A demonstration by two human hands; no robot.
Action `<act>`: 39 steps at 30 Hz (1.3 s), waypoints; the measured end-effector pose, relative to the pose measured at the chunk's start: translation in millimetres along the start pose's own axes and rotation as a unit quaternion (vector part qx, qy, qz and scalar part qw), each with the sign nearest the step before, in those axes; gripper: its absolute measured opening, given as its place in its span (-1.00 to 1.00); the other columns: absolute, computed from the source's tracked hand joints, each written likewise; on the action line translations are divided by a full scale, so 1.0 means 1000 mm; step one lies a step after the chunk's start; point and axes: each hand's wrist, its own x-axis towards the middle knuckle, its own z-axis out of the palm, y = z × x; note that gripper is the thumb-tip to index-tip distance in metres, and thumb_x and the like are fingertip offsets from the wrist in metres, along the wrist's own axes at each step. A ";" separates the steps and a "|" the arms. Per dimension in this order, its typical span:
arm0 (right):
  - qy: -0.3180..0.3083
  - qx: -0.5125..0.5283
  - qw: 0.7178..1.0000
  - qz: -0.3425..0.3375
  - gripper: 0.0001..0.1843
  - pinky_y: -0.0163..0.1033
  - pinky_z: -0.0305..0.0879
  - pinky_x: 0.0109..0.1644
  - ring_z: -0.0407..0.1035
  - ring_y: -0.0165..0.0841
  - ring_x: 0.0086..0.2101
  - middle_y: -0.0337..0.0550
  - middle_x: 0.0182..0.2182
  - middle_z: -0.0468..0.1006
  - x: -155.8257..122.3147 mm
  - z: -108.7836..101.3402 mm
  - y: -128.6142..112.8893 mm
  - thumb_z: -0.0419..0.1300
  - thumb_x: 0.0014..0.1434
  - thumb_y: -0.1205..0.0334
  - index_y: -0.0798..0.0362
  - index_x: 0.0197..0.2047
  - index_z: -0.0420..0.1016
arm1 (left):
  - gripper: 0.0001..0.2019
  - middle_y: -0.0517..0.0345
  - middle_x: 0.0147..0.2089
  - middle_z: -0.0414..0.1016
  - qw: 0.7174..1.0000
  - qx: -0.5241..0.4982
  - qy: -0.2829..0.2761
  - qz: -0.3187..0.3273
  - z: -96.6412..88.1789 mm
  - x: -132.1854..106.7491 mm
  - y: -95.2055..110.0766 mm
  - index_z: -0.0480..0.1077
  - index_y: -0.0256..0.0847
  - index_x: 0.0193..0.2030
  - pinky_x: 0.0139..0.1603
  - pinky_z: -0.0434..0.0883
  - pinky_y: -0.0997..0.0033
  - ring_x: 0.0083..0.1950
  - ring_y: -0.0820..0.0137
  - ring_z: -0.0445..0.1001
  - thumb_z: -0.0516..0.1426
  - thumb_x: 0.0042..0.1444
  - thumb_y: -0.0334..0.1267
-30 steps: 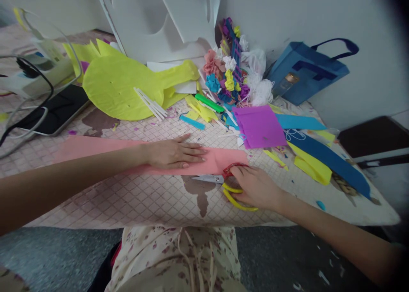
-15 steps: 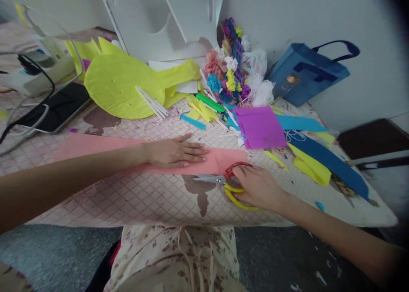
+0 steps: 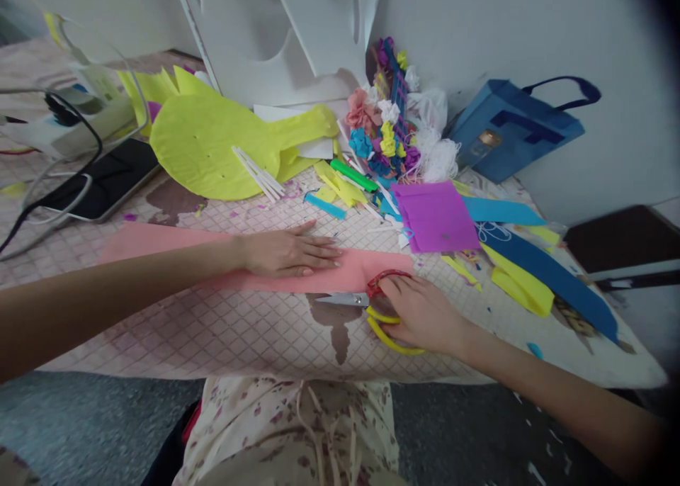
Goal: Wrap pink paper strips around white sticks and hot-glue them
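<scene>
A long pink strip of paper (image 3: 366,266) lies flat across the table in front of me. My left hand (image 3: 290,252) rests palm down on it, fingers stretched toward the right. My right hand (image 3: 425,312) grips a pair of scissors (image 3: 357,300) with one red and one yellow handle. The scissors' blades point left along the near edge of the strip, and they look closed or almost closed. The left part of the strip runs under my left forearm.
Behind the strip lie a yellow paddle-shaped cutout (image 3: 212,146), white sticks (image 3: 258,174), a green marker (image 3: 353,176) and a purple paper square (image 3: 435,217). Crumpled paper flowers (image 3: 380,128) and a blue bag (image 3: 515,132) stand farther back. A tablet (image 3: 106,181) with cables sits left.
My right hand has shifted slightly left with the scissors, and their blades look closer together. My left hand stays flat on the pink paper. The view has tilted a little.
</scene>
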 end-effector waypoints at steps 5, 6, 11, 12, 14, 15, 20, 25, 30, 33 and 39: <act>-0.002 0.003 1.000 -0.012 -0.66 -0.14 0.25 -0.17 0.44 -0.14 -0.22 0.01 -0.24 0.53 0.004 0.002 -0.001 0.22 -0.02 0.14 0.11 -0.20 0.28 | -0.51 0.35 0.38 0.05 1.000 -0.018 0.004 -0.009 0.002 0.000 0.000 -0.03 0.17 0.35 0.38 -0.52 0.12 0.41 0.35 -0.06 -0.09 0.29 -0.16; -0.003 0.002 1.000 -0.013 -0.66 -0.14 0.25 -0.18 0.44 -0.14 -0.23 0.00 -0.26 0.53 0.004 0.002 -0.001 0.22 -0.01 0.13 0.11 -0.20 0.27 | -0.52 0.37 0.38 0.05 1.000 -0.024 0.004 -0.013 0.002 0.000 0.000 -0.02 0.19 0.34 0.39 -0.51 0.13 0.41 0.35 -0.06 -0.08 0.29 -0.16; -0.013 -0.017 1.000 -0.012 -0.65 -0.20 0.22 -0.31 0.46 -0.16 -0.31 -0.03 -0.34 0.54 0.002 0.004 0.000 0.22 0.00 0.09 0.10 -0.20 0.27 | -0.52 0.42 0.37 0.06 0.999 -0.033 0.003 -0.025 0.002 0.000 0.000 0.00 0.25 0.33 0.39 -0.49 0.13 0.41 0.34 -0.04 -0.08 0.28 -0.13; -0.014 -0.023 1.000 -0.012 -0.64 -0.21 0.20 -0.35 0.46 -0.17 -0.34 -0.04 -0.37 0.54 0.002 0.004 0.000 0.22 0.00 0.09 0.10 -0.19 0.27 | -0.52 0.41 0.38 0.06 0.999 -0.029 0.003 -0.022 0.002 0.000 -0.001 -0.01 0.25 0.33 0.39 -0.49 0.13 0.41 0.33 -0.04 -0.09 0.28 -0.13; -0.019 -0.035 0.999 -0.010 -0.64 -0.22 0.17 -0.40 0.46 -0.18 -0.38 -0.06 -0.41 0.54 0.001 0.004 0.000 0.23 0.02 0.08 0.10 -0.19 0.28 | -0.52 0.39 0.38 0.05 1.000 -0.021 0.002 -0.015 0.003 0.000 -0.001 -0.03 0.23 0.34 0.39 -0.50 0.13 0.41 0.32 -0.04 -0.11 0.29 -0.13; -0.023 -0.038 0.999 -0.008 -0.64 -0.23 0.17 -0.41 0.47 -0.19 -0.39 -0.07 -0.43 0.54 0.001 0.003 0.000 0.23 0.02 0.07 0.10 -0.19 0.28 | -0.52 0.38 0.39 0.04 1.000 -0.017 0.001 -0.013 0.003 0.000 -0.001 -0.04 0.21 0.35 0.39 -0.51 0.13 0.41 0.32 -0.05 -0.12 0.29 -0.12; -0.006 -0.032 0.999 -0.007 -0.65 -0.18 0.24 -0.27 0.46 -0.15 -0.27 -0.04 -0.31 0.55 -0.001 0.001 0.000 0.21 0.02 0.10 0.10 -0.18 0.28 | -0.52 0.34 0.40 0.01 1.000 0.004 -0.003 -0.006 0.004 -0.001 -0.002 -0.07 0.17 0.36 0.38 -0.54 0.14 0.42 0.34 -0.08 -0.15 0.31 -0.13; -0.008 -0.017 1.000 -0.007 -0.62 -0.12 0.25 -0.14 0.41 -0.12 -0.20 0.01 -0.20 0.51 0.001 0.000 -0.002 0.21 -0.01 0.11 0.12 -0.15 0.29 | -0.52 0.31 0.41 -0.03 1.000 0.004 -0.019 -0.010 0.003 0.000 -0.001 -0.06 0.12 0.36 0.36 -0.57 0.14 0.43 0.37 -0.14 -0.15 0.31 -0.14; -0.004 -0.012 1.000 -0.009 -0.61 -0.11 0.25 -0.14 0.41 -0.12 -0.19 0.03 -0.19 0.51 0.009 -0.001 -0.007 0.20 0.01 0.08 0.13 -0.15 0.30 | -0.52 0.32 0.40 -0.01 1.000 0.007 -0.009 -0.008 0.003 0.000 0.000 -0.04 0.12 0.36 0.37 -0.56 0.17 0.43 0.38 -0.11 -0.14 0.30 -0.16; 0.001 -0.009 1.000 -0.018 -0.62 -0.12 0.25 -0.15 0.42 -0.12 -0.19 0.02 -0.20 0.52 0.013 -0.001 -0.009 0.18 0.04 0.04 0.13 -0.16 0.30 | -0.52 0.27 0.40 -0.01 1.000 0.030 -0.008 0.000 0.003 -0.001 0.000 -0.03 0.05 0.36 0.37 -0.55 0.14 0.43 0.37 -0.11 -0.16 0.31 -0.17; -0.018 -0.030 0.999 -0.021 -0.62 -0.20 0.23 -0.31 0.46 -0.16 -0.29 -0.02 -0.31 0.54 0.012 0.001 -0.009 0.22 0.04 0.04 0.12 -0.18 0.29 | -0.52 0.35 0.41 -0.04 0.999 0.026 -0.024 -0.019 0.002 0.000 0.002 -0.03 0.11 0.36 0.37 -0.56 0.15 0.43 0.39 -0.12 -0.16 0.30 -0.18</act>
